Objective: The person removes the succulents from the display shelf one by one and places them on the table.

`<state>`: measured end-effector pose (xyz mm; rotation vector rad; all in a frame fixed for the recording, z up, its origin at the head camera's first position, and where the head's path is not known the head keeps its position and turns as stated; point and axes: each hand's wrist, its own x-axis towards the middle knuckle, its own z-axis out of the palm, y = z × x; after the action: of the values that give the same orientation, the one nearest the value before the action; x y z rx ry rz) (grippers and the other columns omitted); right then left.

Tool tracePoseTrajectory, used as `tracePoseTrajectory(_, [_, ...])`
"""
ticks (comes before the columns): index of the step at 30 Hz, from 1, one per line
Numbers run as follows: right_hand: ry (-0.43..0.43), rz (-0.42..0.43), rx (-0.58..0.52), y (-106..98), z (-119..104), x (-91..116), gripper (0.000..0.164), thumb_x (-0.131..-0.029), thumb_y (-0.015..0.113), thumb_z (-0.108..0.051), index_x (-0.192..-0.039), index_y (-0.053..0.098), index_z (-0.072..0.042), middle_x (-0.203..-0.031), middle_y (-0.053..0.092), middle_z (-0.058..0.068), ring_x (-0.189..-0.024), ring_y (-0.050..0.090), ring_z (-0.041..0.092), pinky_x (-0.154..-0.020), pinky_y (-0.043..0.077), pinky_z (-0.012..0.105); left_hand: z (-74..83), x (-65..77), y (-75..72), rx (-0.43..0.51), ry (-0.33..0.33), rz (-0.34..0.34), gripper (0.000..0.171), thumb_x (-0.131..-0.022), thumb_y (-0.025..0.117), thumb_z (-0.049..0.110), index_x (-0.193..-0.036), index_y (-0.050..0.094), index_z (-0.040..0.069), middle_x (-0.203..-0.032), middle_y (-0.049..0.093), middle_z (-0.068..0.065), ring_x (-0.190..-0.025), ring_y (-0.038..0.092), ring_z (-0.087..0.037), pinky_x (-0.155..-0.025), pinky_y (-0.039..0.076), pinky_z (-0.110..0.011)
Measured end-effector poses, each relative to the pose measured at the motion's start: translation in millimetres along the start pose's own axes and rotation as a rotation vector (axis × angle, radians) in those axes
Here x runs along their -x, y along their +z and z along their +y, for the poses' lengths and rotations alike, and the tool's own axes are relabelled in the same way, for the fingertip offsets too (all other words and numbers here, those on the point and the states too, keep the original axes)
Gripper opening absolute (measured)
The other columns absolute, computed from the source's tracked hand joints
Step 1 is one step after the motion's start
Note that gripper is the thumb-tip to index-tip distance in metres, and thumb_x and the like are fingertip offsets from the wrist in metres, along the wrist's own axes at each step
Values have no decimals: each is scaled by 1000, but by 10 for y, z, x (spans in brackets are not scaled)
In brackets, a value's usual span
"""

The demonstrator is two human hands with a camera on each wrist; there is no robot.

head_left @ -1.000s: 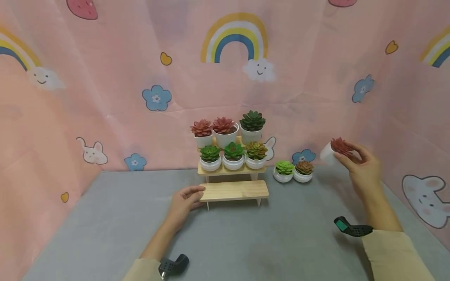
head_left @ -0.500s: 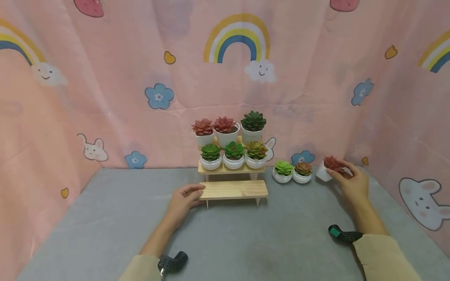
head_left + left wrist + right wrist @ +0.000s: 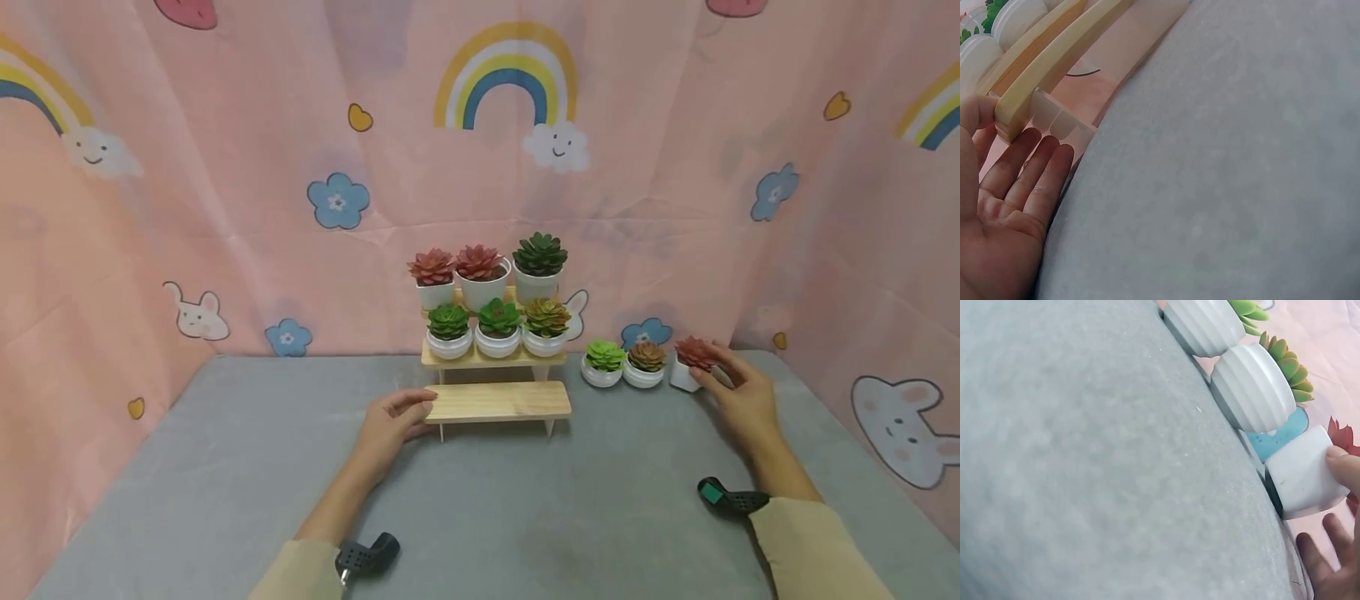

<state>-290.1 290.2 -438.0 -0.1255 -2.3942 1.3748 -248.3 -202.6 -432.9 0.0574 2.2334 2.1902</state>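
On the right of the table, my right hand (image 3: 746, 400) grips a white square-sided pot with a red succulent (image 3: 683, 378). The pot stands upright with its base at the tabletop. In the right wrist view the thumb lies against the pot's (image 3: 1307, 475) rim, and two fingertips show apart from it. Beside it are a brown succulent (image 3: 646, 357) and a light green succulent (image 3: 603, 357) in round white pots. My left hand (image 3: 386, 423) pinches the left end of the low wooden step (image 3: 498, 402) of a tiered stand; its lower fingers (image 3: 1047, 181) extend below the board.
Three potted succulents, one of them dark green (image 3: 540, 254), stand on the stand's top tier. The middle tier (image 3: 480, 362) carries three more in round white pots. Behind the grey table (image 3: 600, 500) hangs a pink printed cloth (image 3: 660, 150).
My right hand has brought the red succulent's pot down and left, from tilted in the air to upright beside the brown succulent. My left hand stays on the step.
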Motion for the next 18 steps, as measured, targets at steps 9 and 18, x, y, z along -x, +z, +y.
tracePoseTrajectory(9, [16,24,69,13,74,25,65,-99,64,-16,-156,35,-7,-143,50,26,-96,52,-17,-77,44,-5,-22,9,3,-3,-9,2,25,-96,62,6,-118,68,-5,-124,67,-19,-99,70,-15,-87,65,-36])
tracePoseTrajectory(18, [49,-37,173,47,-4,-15,51,-103,56,-23,-149,44,-5,-147,52,24,-129,56,42,-100,59,39,6,22,-5,-1,-3,4,27,-97,62,7,-119,67,-6,-125,67,-19,-100,70,-16,-87,65,-35])
